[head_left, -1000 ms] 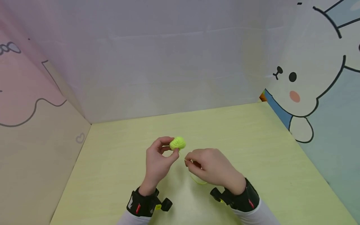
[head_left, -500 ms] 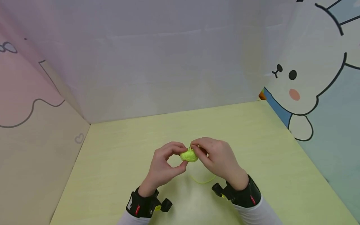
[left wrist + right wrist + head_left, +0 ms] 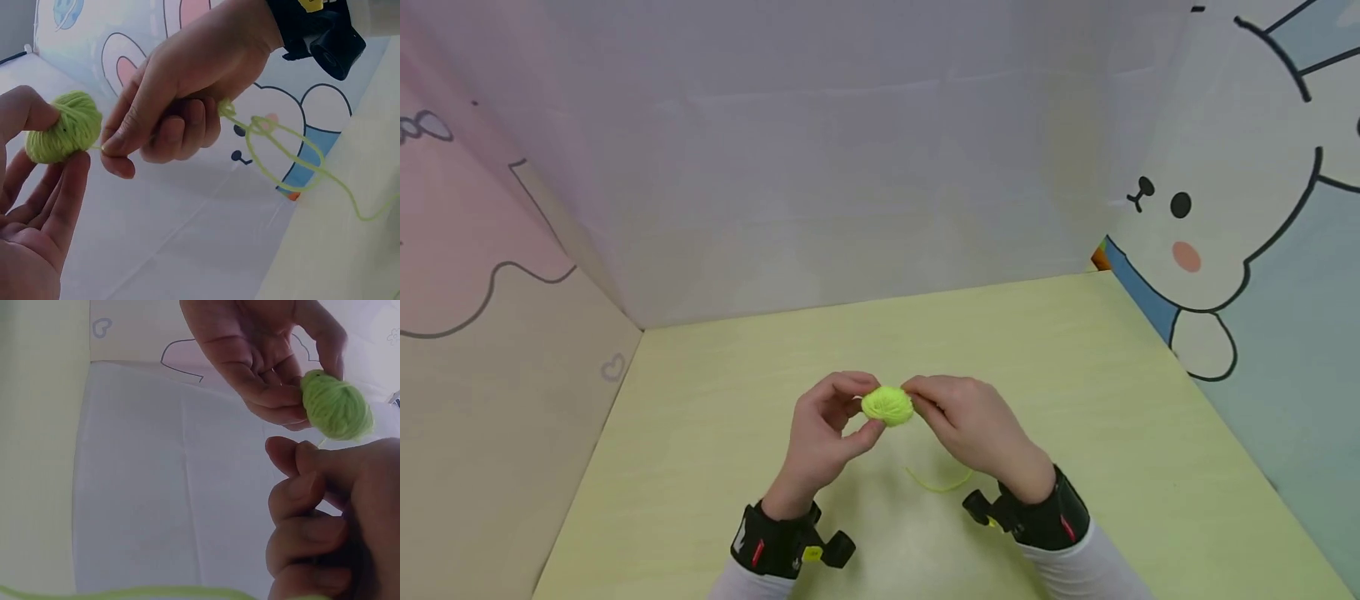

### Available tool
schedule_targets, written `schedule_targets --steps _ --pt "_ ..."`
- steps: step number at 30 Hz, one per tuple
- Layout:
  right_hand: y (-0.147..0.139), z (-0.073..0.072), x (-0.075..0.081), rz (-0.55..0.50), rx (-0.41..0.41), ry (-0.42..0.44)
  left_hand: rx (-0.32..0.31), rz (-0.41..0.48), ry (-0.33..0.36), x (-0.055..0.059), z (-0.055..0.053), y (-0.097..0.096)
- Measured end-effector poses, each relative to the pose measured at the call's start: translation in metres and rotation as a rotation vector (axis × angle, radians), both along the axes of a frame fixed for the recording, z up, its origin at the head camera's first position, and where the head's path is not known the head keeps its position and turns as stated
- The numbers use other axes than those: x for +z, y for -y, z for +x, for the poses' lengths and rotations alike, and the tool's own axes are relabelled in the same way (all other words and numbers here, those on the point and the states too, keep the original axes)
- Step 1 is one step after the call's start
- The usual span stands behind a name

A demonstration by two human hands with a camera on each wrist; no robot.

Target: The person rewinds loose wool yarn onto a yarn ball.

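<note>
A small ball of neon yellow-green yarn (image 3: 887, 406) is held up over the table, pinched between the thumb and fingers of my left hand (image 3: 826, 433). Close on its right, my right hand (image 3: 973, 421) pinches the strand that comes off the ball between thumb and forefinger, its other fingers curled into the palm. In the left wrist view the short taut strand runs from the ball (image 3: 65, 128) to those fingertips. Behind the right hand a loose, looped length of yarn (image 3: 284, 153) hangs down. The right wrist view shows the ball (image 3: 337, 406) just above the right fingertips.
The pale yellow table (image 3: 737, 375) lies under both hands. A yarn tail (image 3: 940, 487) curves beneath the right hand. A whitish sheet (image 3: 850, 167) stands along the back edge, with cartoon-printed panels (image 3: 1262, 333) at the sides. Both wrists wear black camera straps (image 3: 775, 542).
The right hand has gone up to the ball, passed over its top, and now sits at its right side. The left hand has shifted right, then back left, turning the ball slightly.
</note>
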State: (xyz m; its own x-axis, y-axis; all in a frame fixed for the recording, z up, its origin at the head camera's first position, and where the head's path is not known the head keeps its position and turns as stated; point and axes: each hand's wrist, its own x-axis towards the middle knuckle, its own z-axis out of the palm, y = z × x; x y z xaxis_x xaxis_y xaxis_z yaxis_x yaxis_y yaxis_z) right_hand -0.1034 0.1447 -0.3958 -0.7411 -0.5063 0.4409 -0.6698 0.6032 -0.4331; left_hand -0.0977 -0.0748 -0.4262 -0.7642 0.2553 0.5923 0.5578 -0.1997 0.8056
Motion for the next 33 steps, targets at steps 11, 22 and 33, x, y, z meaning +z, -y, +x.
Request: schedule_targets --steps 11,22,33 --pt "0.012 0.01 -0.003 0.151 0.106 0.081 0.283 0.138 0.319 0.007 -0.001 -0.004" --pt "0.008 0.019 0.003 0.095 0.214 -0.034 0.381 -0.051 0.219 0.008 -0.003 -0.009" --pt "-0.015 0.007 0.012 -0.138 0.008 -0.251 0.219 -0.318 -0.099 0.031 0.011 -0.02"
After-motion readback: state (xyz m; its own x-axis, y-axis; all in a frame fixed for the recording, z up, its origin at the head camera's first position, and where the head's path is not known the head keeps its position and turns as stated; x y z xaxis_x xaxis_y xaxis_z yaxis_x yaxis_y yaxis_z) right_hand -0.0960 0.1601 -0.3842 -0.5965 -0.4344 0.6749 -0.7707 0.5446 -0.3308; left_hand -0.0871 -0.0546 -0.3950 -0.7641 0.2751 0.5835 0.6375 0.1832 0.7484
